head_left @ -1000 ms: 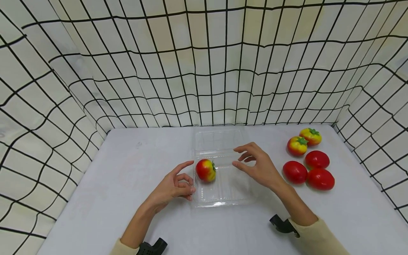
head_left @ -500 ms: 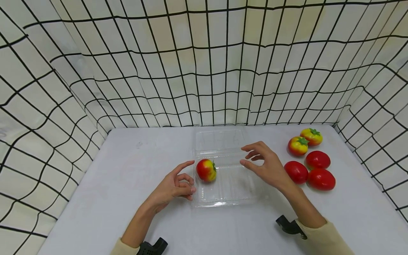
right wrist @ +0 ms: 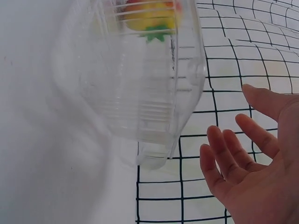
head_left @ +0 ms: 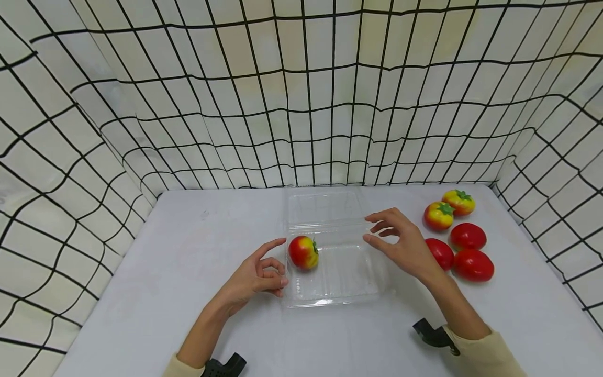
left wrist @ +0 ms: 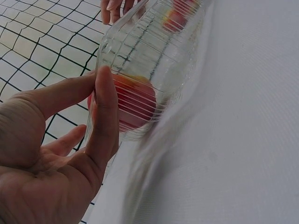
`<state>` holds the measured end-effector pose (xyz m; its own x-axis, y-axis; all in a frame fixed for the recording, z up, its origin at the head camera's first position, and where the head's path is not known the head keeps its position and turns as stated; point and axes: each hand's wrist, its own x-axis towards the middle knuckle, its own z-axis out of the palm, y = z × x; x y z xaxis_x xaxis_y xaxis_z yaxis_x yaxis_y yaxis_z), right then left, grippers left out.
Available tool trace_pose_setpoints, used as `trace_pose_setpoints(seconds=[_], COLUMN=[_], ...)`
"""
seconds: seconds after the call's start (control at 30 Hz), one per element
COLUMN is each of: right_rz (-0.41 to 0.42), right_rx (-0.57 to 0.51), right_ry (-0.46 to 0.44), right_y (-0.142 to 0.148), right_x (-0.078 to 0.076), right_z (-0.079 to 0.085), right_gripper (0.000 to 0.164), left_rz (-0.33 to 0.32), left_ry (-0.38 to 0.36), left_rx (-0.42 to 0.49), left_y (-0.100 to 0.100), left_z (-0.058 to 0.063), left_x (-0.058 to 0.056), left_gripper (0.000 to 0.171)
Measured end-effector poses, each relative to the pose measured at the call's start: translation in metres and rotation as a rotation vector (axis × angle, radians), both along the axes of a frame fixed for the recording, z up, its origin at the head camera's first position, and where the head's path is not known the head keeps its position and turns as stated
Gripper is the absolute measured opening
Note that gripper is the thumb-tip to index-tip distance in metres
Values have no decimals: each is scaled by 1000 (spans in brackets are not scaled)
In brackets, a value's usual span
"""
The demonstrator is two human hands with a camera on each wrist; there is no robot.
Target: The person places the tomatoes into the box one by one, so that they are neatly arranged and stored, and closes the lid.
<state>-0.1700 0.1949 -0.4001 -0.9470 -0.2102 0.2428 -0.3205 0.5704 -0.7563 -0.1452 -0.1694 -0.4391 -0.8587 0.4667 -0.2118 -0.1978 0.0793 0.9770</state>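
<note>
A clear plastic clamshell container (head_left: 330,283) lies with its lid (head_left: 325,207) folded back. Inside at its left is a red-and-yellow toy fruit (head_left: 302,252) with a green stem, like a tomato or persimmon. My left hand (head_left: 264,275) is at the container's left edge; in the left wrist view its fingers (left wrist: 106,98) hold the rim beside the fruit. My right hand (head_left: 400,243), above and right of the container's right side, holds nothing. Its fingers (right wrist: 217,149) are loosely bent and apart from the container in the right wrist view.
To the right lie two red-and-yellow toy fruits (head_left: 438,216) with green leaf tops and several plain red ones (head_left: 473,265). My right hand partly covers one red fruit. Black netting (head_left: 330,104) over pale cloth surrounds the white table (head_left: 188,272) at the back and sides.
My right hand has moved right, away from the fruit in the container and toward the fruits at the right. My left hand and the container stay where they were.
</note>
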Motion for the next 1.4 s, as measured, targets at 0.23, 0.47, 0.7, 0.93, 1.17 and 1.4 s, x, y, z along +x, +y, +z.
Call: trace_pose_setpoints(seconds=[0.23, 0.47, 0.7, 0.93, 1.17, 1.4], right_rz=[-30, -39, -57, -64, -53, -59], right_rx=[23, 17, 20, 42, 41, 70], right_ry=[-19, -19, -48, -41, -28, -63], right_y=[10, 22, 30, 38, 45, 54], right_x=[1, 2, 3, 4, 5, 7], right_z=[3, 4, 7, 6, 7, 10], right_gripper=[45, 44, 45, 46, 49, 52], left_rz=[7, 14, 14, 23, 15, 11], left_ry=[-2, -17, -13, -23, -11, -7], left_rx=[-9, -7, -10, -16, -14, -13], left_y=[-1, -1, 0, 0, 0, 0], left_z=[-2, -1, -1, 0, -1, -1], left_x=[1, 1, 1, 0, 0, -1], left_gripper=[90, 91, 92, 92, 91, 92])
